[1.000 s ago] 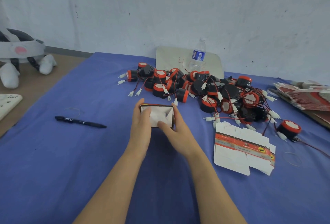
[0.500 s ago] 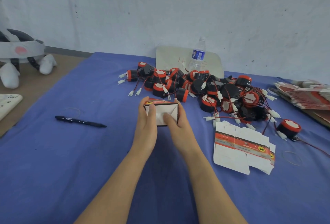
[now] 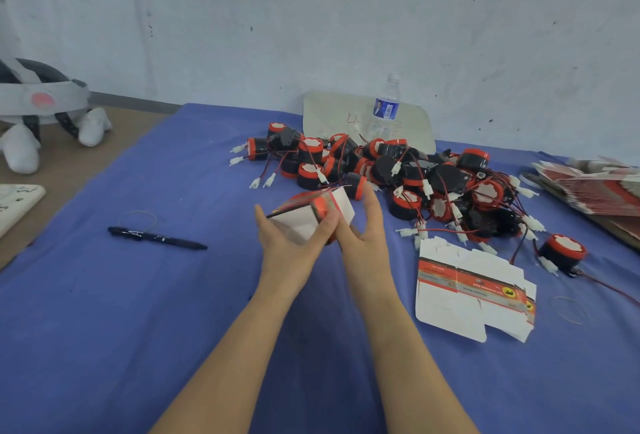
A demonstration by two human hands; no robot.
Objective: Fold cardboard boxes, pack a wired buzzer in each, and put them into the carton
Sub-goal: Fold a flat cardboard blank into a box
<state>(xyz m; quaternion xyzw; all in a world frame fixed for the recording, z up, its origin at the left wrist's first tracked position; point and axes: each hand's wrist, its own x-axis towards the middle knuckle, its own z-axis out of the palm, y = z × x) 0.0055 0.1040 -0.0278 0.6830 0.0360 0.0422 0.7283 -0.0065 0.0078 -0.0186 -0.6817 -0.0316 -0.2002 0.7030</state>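
Observation:
A small red and white cardboard box (image 3: 306,214) is tilted above the blue cloth at the middle of the table. My left hand (image 3: 292,246) cups it from below and the left, fingers curled round its edge. My right hand (image 3: 363,231) holds its right side, thumb against the box, fingers up behind a white flap. A heap of black and red wired buzzers (image 3: 398,177) lies just beyond the box. A lone buzzer (image 3: 562,252) sits to the right. Flat unfolded boxes (image 3: 471,291) lie right of my right forearm.
A stack of flat red and white boxes (image 3: 592,188) sits at the right edge. A water bottle (image 3: 384,108) stands before a white board at the back. A black pen (image 3: 156,237) lies to the left, with rubber bands (image 3: 569,309) on the blue cloth (image 3: 138,329).
The box has been turned from facing me with its open white inside to tilted sideways, red panel up. Both hands shifted round it, the left one now beneath.

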